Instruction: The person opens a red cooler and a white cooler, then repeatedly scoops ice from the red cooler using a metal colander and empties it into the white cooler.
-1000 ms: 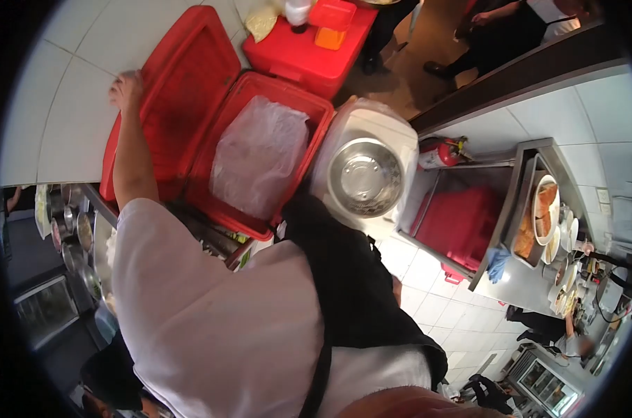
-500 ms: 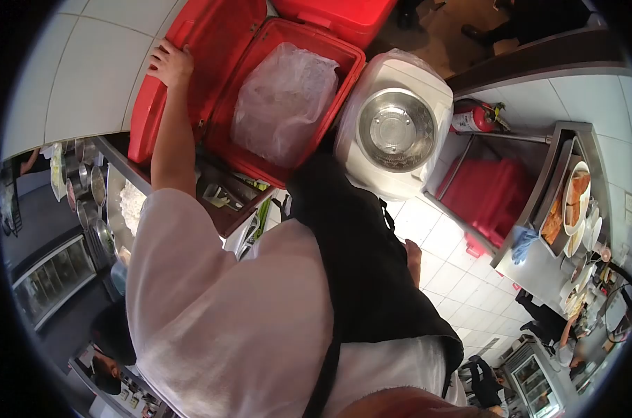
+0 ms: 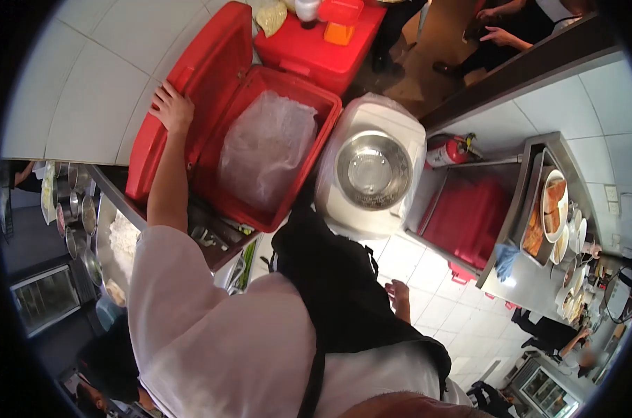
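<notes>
My left hand [image 3: 171, 108] is on the outer edge of the raised red lid [image 3: 208, 70], with its fingers over the edge. The lid belongs to a red cooler box [image 3: 331, 124], and crumpled clear plastic [image 3: 267, 150] lies inside the box. My right hand [image 3: 399, 292] hangs low beside the black apron [image 3: 351, 292]; its fingers are apart and nothing shows in them. In front of me, right of the cooler, a round metal pot [image 3: 374, 171] sits in a white appliance [image 3: 333, 202] with its top uncovered.
Another red box [image 3: 323, 52] stands behind, with containers on top. At right are a fire extinguisher [image 3: 445, 153] and a steel counter [image 3: 514, 279] with food trays and dishes. Pans and white food [image 3: 124, 240] are at left. Other people are at top right, lower right and lower left.
The camera view has shifted. My left hand stays on the lid's edge. More of my right hand shows beside the apron than a second ago. At top right, another person's hands have moved.
</notes>
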### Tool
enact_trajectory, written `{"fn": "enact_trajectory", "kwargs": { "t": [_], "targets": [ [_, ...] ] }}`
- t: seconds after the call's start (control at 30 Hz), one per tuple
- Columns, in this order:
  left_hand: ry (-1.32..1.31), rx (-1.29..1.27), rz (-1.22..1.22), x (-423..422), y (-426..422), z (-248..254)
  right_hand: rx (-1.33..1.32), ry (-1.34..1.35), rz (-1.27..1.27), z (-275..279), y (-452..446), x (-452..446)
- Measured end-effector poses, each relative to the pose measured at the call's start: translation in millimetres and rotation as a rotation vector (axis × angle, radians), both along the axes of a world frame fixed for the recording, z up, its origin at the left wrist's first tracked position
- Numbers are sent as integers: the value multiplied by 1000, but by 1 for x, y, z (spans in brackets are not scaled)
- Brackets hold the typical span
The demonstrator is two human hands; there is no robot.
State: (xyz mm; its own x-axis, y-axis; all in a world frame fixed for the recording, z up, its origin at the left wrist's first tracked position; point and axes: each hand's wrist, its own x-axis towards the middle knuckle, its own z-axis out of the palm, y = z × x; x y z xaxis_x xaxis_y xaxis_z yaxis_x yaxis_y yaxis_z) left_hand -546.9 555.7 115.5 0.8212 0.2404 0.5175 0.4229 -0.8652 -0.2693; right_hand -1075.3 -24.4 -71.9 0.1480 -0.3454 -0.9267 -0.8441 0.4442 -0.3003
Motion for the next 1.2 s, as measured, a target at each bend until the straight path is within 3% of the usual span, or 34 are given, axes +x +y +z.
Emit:
{"fn": "enact_trajectory", "kwargs": {
  "t": [0.37, 0.5, 0.57, 0.6, 0.63, 0.73, 0.97, 1.17, 1.2],
  "targets": [
    [-32, 50, -4, -16, -21, 5, 4, -276, 143, 5, -12, 54],
    [16, -42, 5, -34, -46, 0, -21, -232, 119, -3, -16, 59],
    [112, -173, -64, -49, -66, -1, -28, -551, 214, -32, -28, 30],
    [180, -264, -115, -61, -83, 2, 67, -484, -16, -21, -24, 33],
    [224, -272, -128, -67, -98, -7, -9, -246, -24, -13, -19, 41],
    [442, -300, -133, -86, -138, -28, 8, -192, -13, -10, -17, 26],
    [628, -414, -328, -121, -193, -85, -29, -199, -126, -14, -27, -28],
    [831, -803, -55, -119, -173, -170, 12, -84, -102, -3, -20, -39],
    [867, -853, -103, -119, -160, -181, 22, -78, -84, -1, -18, -36]
  ]
}}
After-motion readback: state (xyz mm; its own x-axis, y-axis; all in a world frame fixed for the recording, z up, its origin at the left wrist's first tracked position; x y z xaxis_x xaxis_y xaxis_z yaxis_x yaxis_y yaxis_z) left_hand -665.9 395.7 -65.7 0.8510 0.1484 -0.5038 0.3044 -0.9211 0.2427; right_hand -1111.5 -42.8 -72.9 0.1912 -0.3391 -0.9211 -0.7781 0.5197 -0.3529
